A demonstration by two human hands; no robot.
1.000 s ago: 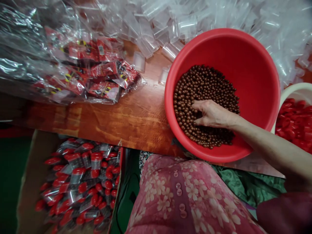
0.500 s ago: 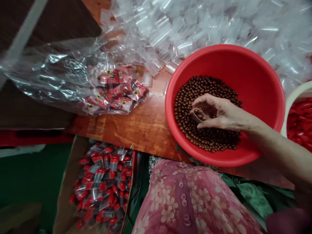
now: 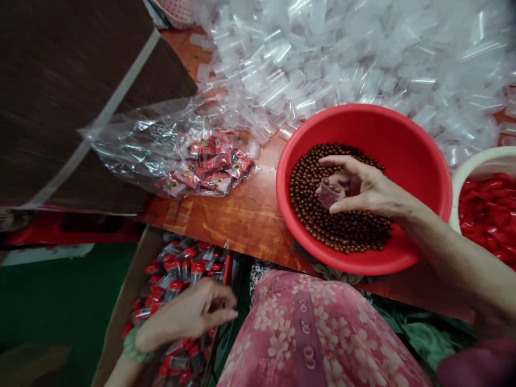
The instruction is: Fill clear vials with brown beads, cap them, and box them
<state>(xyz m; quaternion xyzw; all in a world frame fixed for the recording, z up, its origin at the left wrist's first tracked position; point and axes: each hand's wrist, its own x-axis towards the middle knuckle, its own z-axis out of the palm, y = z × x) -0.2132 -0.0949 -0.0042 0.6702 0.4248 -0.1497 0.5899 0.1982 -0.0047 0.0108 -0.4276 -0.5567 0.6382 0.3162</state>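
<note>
The far part of the wooden tabletop is being covered by a heap of clear cups. Above the brown balls in the red bowl, a small cup with a few balls inside is being pinched by the right grip. Balls could be spilled if the cup is being tipped or squeezed too hard. The left grip is being held loosely spread, nothing seen in it, over a box of capped tubes; these could be bumped. Room around the bowl is being taken up by a pale tub of red bits at right and a bag of red packets at left.
</note>
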